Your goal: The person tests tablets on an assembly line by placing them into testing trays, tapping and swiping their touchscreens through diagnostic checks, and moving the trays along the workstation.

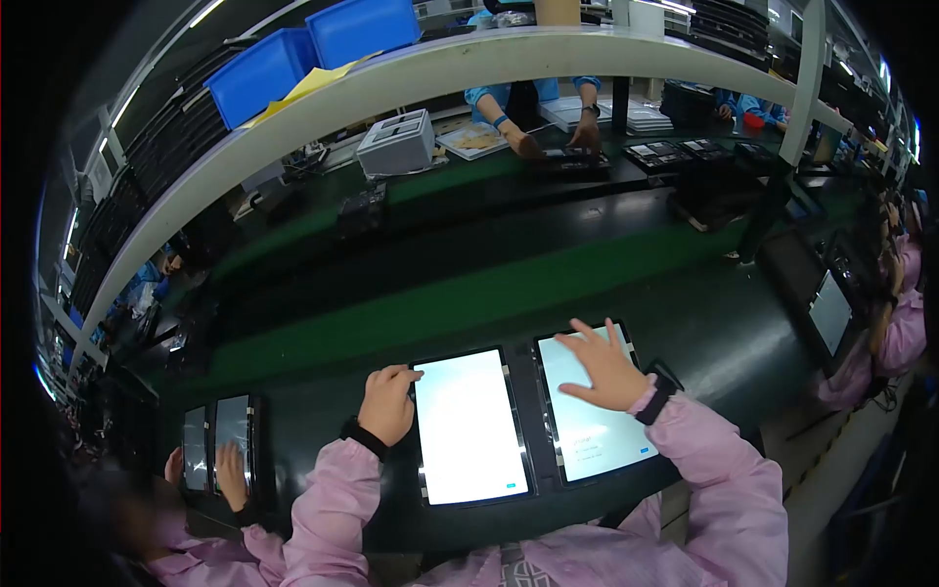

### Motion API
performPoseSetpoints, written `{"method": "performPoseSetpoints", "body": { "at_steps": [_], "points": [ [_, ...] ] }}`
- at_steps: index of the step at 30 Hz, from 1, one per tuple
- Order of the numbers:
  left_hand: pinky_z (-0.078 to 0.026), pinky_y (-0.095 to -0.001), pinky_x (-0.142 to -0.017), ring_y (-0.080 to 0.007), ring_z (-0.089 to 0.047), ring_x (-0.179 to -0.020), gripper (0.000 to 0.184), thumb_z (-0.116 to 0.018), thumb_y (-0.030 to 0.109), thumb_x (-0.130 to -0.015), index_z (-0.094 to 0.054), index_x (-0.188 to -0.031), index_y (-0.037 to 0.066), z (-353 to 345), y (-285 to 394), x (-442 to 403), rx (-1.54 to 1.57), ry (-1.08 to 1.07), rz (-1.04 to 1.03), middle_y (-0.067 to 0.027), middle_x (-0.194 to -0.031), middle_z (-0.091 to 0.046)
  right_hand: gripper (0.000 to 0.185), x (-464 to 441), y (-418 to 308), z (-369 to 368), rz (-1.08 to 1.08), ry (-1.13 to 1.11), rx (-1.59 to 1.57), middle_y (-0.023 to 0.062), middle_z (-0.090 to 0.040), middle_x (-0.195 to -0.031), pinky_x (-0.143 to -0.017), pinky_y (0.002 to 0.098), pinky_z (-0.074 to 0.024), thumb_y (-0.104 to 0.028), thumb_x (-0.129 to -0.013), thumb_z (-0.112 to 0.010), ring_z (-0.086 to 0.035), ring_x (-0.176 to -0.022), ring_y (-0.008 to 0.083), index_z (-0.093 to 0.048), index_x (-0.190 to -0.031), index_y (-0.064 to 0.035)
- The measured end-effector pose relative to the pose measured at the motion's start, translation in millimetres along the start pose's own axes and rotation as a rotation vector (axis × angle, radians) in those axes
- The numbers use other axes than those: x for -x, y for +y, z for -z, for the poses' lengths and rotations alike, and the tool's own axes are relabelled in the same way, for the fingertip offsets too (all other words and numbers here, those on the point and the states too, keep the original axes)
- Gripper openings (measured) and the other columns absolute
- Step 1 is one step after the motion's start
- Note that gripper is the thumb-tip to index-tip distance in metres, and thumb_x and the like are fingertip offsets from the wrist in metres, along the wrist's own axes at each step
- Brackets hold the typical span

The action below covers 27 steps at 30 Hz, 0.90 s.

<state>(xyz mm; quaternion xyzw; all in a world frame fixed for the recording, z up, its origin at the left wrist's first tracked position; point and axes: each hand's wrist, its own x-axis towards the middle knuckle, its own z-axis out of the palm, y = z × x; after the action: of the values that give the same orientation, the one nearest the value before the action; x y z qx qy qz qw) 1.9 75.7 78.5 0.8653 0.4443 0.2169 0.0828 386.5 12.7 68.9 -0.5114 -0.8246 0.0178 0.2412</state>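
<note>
Two lit tablets lie side by side on the dark green bench. My left hand (389, 404) is at the upper left edge of the left tablet (470, 430), whose screen is white; its fingers are curled, and whether they grip the edge is too small to tell. Over the upper part of the right tablet (587, 435), my right hand (603, 368) has its fingers spread and holds nothing. That screen shows small text and a blue button near its bottom. Both wrists wear black bands over pink sleeves.
At the left, a co-worker's hands (232, 474) are at two darker tablets (233, 430). Across the bench a person in blue handles a dark device (577, 164). A shelf beam (528, 51) with blue bins (264, 78) spans above; its post (804, 83) stands right.
</note>
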Motion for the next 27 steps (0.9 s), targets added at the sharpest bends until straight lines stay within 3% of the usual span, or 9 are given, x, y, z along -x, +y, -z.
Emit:
{"method": "performPoseSetpoints", "body": {
  "at_steps": [4,8,12,14,15,18,22,24,27],
  "points": [
    [-0.036,-0.0487,-0.101,-0.0329,-0.054,-0.114,0.043,-0.054,-0.01,-0.07,-0.064,-0.108,0.005,-14,0,-11,-0.151,-0.084,-0.041,-0.0146,-0.111,-0.064,0.073,-4,4,-11,0.014,-0.088,0.087,0.0121,-0.053,-0.134,-0.111,0.0701,-0.0093,-0.053,-0.085,-0.066,-0.043,-0.133,0.0319,-0.048,-0.135,-0.0029],
    [-0.035,-0.0474,-0.1,-0.0316,-0.052,-0.115,0.055,-0.053,-0.011,-0.066,-0.064,-0.117,0.007,-19,42,-34,-0.046,-0.006,-0.174,-0.0129,-0.11,-0.064,0.074,18,10,32,-0.194,0.196,0.177,0.0134,-0.06,-0.123,-0.111,0.0703,-0.0077,-0.054,-0.08,-0.069,-0.046,-0.13,0.0328,-0.052,-0.127,0.0005],
    [-0.038,-0.0474,-0.094,-0.0332,-0.053,-0.109,0.05,-0.053,-0.011,-0.07,-0.064,-0.115,0.008,-36,67,-43,-0.135,-0.204,-0.135,-0.0145,-0.106,-0.063,0.07,46,14,24,-0.271,0.044,0.152,0.013,-0.062,-0.117,-0.111,0.0702,-0.0074,-0.05,-0.078,-0.071,-0.047,-0.13,0.0335,-0.054,-0.123,0.0002],
    [-0.043,-0.0438,-0.095,-0.0378,-0.048,-0.107,0.055,-0.053,-0.012,-0.07,-0.065,-0.118,0.012,-27,68,-40,-0.055,-0.249,-0.021,-0.0179,-0.115,-0.056,0.068,61,11,26,-0.281,0.016,0.13,0.0126,-0.062,-0.116,-0.111,0.0703,-0.0073,-0.049,-0.077,-0.073,-0.047,-0.129,0.0338,-0.055,-0.121,-0.0002],
    [-0.043,-0.0431,-0.084,-0.0353,-0.052,-0.091,0.046,-0.054,-0.009,-0.071,-0.067,-0.109,0.013,-27,64,-29,-0.013,-0.084,-0.153,-0.014,-0.092,-0.059,0.066,71,5,36,-0.256,0.084,0.089,0.0124,-0.063,-0.115,-0.111,0.0699,-0.0077,-0.047,-0.075,-0.074,-0.047,-0.129,0.0339,-0.056,-0.119,-0.0009],
    [-0.043,-0.042,-0.081,-0.032,-0.053,-0.09,0.042,-0.058,-0.004,-0.067,-0.07,-0.104,0.014,-5,62,16,0.039,-0.228,-0.293,-0.0095,-0.09,-0.059,0.06,105,-18,47,-0.25,0.119,-0.018,0.0115,-0.063,-0.112,-0.112,0.0675,-0.0127,-0.043,-0.073,-0.075,-0.051,-0.126,0.0336,-0.059,-0.115,-0.003],
    [-0.044,-0.0375,-0.081,-0.0318,-0.053,-0.09,0.041,-0.056,-0.004,-0.071,-0.071,-0.104,0.014,-9,89,64,0.132,-0.387,-0.236,-0.0107,-0.097,-0.063,0.065,117,-47,33,-0.276,-0.039,0.063,0.0112,-0.063,-0.116,-0.111,0.0702,-0.0114,-0.049,-0.073,-0.075,-0.051,-0.126,0.033,-0.059,-0.117,-0.0034],
    [-0.043,-0.0377,-0.08,-0.0277,-0.054,-0.086,0.038,-0.056,-0.004,-0.072,-0.072,-0.101,0.013,3,77,78,0.12,-0.31,-0.216,-0.0075,-0.088,-0.065,0.067,104,-65,32,-0.294,-0.09,0.093,0.0109,-0.064,-0.117,-0.11,0.0713,-0.0104,-0.051,-0.073,-0.074,-0.05,-0.127,0.0327,-0.059,-0.118,-0.0034],
    [-0.04,-0.0381,-0.077,-0.0213,-0.056,-0.079,0.033,-0.056,-0.005,-0.069,-0.073,-0.093,0.011,36,61,105,0.084,-0.106,-0.071,0.0006,-0.076,-0.063,0.076,85,-85,17,-0.057,-0.202,-0.109,0.011,-0.063,-0.121,-0.109,0.0748,-0.0046,-0.061,-0.075,-0.071,-0.047,-0.132,0.031,-0.058,-0.123,-0.0022]
  ]
}}
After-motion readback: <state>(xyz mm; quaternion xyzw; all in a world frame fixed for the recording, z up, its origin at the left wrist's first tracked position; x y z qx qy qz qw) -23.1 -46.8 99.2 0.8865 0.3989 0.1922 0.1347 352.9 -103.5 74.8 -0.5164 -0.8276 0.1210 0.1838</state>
